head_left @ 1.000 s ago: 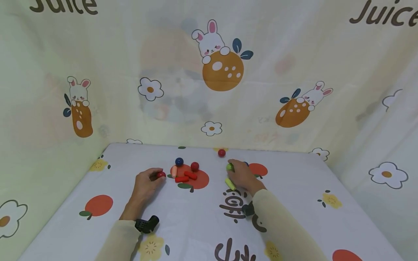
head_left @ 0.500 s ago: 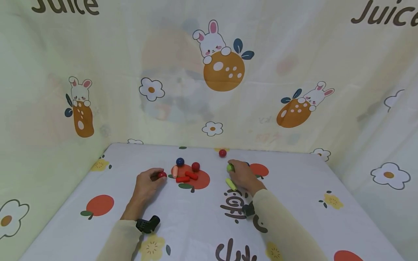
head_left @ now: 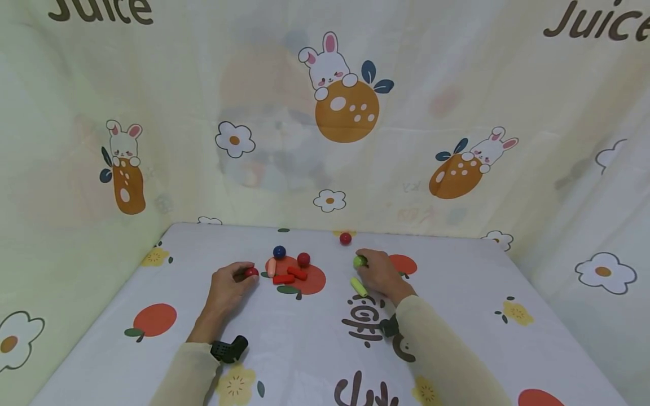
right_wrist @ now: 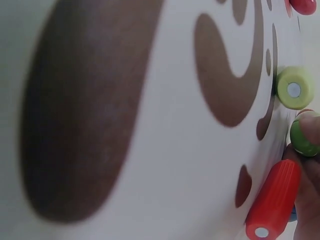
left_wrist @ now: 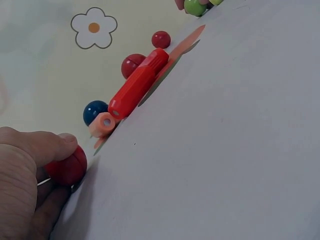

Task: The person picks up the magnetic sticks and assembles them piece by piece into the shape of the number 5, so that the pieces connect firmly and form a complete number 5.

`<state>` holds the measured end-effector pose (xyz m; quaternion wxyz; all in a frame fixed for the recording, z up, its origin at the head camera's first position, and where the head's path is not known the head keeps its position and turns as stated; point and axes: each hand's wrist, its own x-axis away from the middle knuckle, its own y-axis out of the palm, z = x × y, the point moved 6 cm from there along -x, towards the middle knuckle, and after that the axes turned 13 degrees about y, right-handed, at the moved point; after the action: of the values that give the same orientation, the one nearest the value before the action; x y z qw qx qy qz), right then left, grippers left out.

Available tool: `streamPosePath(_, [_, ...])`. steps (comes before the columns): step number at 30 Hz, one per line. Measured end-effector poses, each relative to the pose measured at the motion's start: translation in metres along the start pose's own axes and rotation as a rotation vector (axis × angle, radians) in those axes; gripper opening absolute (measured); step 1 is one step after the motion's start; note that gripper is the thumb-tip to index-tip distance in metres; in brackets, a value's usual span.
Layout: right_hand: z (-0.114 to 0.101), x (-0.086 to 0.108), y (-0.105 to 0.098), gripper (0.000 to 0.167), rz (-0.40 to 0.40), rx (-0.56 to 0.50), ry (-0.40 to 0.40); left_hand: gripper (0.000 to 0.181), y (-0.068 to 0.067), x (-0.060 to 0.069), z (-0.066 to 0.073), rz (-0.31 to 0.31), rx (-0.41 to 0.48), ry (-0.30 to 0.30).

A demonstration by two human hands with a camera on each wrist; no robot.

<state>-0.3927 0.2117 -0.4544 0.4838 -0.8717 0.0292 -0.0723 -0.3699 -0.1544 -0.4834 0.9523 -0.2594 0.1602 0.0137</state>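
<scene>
At left in the head view, my left hand (head_left: pixel 229 286) pinches a red ball (left_wrist: pixel 69 169) between thumb and fingers, low over the cloth. To the right, my right hand (head_left: pixel 380 275) holds a green ball (head_left: pixel 360 261), which peeks out at the fingertips. Just below that hand lies a short yellow-green stick (head_left: pixel 358 287). The right wrist view shows another short red stick (right_wrist: pixel 275 202) beside the hand, with a pale dot in its end. A bit of blue (right_wrist: pixel 293 215) is mostly hidden behind it.
Between the hands lie a blue ball (head_left: pixel 279 252), a red ball (head_left: pixel 303 259), a salmon stick (head_left: pixel 272 267) and two red sticks (head_left: pixel 283 279). Another red ball (head_left: pixel 345 238) sits near the back. A printed white cloth (head_left: pixel 284 349) covers the table, and a curtain (head_left: pixel 274 169) hangs behind.
My right hand has shifted very slightly to the right with the green ball, and the blue bit behind it is now covered in the head view. The left hand has stayed put.
</scene>
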Motion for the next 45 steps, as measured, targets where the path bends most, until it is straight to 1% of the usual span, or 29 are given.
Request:
streamPosePath(8, [0.001, 0.001, -0.001, 0.048, 0.013, -0.027, 0.014, 0.039, -0.001, 0.0, 0.001, 0.004, -0.004, 0.008])
streamPosePath(13, [-0.002, 0.007, -0.002, 0.046, 0.03, -0.056, 0.024, 0.038, -0.001, 0.001, 0.001, 0.01, -0.005, 0.009])
streamPosePath(19, [-0.006, 0.013, -0.005, 0.048, 0.047, -0.086, 0.039, 0.039, 0.0, 0.001, 0.002, 0.007, -0.013, 0.01])
streamPosePath(24, [-0.007, 0.018, -0.008, 0.048, 0.068, -0.104, 0.002, 0.039, 0.0, 0.001, 0.002, 0.003, -0.013, 0.003])
streamPosePath(28, [-0.006, 0.023, -0.009, 0.048, 0.083, -0.127, -0.034, 0.039, 0.0, 0.001, 0.003, 0.003, -0.014, 0.009])
streamPosePath(33, [-0.005, 0.029, -0.01, 0.046, 0.094, -0.14, -0.035, 0.038, -0.001, 0.001, 0.003, 0.004, -0.026, 0.018])
streamPosePath(37, [-0.01, 0.032, -0.009, 0.045, 0.101, -0.148, -0.038, 0.038, -0.002, 0.0, 0.002, 0.005, -0.031, 0.019])
streamPosePath(45, [-0.015, 0.043, -0.007, 0.044, 0.065, -0.217, -0.018, 0.038, 0.0, 0.0, 0.002, 0.007, -0.033, 0.012])
